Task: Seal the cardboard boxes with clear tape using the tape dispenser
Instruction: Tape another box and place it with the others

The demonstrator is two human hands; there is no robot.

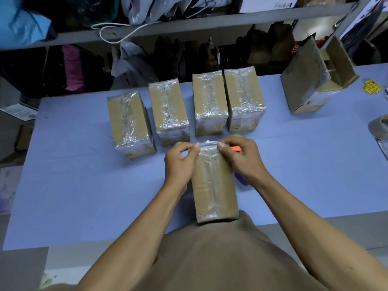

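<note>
A small cardboard box (214,190) lies lengthwise on the blue table (84,185), its near end against my body. My left hand (180,162) and my right hand (241,156) sit at the box's far end, each pinching the clear tape (207,143) that runs over that end. An orange and blue tape dispenser (241,179) lies on the table right of the box, mostly hidden under my right hand and wrist. Beyond my hands stand several boxes wrapped in clear tape (210,101), side by side in a row.
A larger open cardboard box (315,80) stands at the far right. A roll of tape (380,124) sits at the right edge. Small yellow labels (371,89) lie near it. Shelves with bags and clothes run behind the table.
</note>
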